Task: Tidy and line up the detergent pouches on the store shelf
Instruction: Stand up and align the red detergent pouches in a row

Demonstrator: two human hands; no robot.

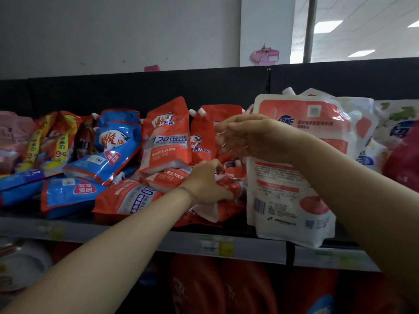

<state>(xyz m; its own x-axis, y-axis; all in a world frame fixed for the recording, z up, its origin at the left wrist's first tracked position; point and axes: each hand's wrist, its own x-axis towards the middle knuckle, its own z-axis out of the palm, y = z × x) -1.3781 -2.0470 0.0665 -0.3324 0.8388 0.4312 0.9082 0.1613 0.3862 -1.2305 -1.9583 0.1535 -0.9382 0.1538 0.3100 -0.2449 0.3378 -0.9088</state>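
Note:
Orange-red detergent pouches (pixel 166 137) stand and lie jumbled in the middle of the store shelf (pixel 136 232). My left hand (pixel 207 184) rests on a fallen orange-red pouch (pixel 226 202) low in the pile, fingers curled onto it. Blurred, my right hand (pixel 247 138) hovers with fingers spread in front of a leaning orange-red pouch (pixel 201 141); it holds nothing. A large white and pink pouch (pixel 292 177) stands upright just right of both hands, behind my right forearm.
Blue pouches (pixel 108 150) lie tilted to the left, with yellow-striped packs (pixel 45 141) further left. White pouches (pixel 367 132) and a dark red one (pixel 405 159) fill the right. Price tags (pixel 216 244) line the shelf edge. Red containers (pixel 197 288) sit on the shelf below.

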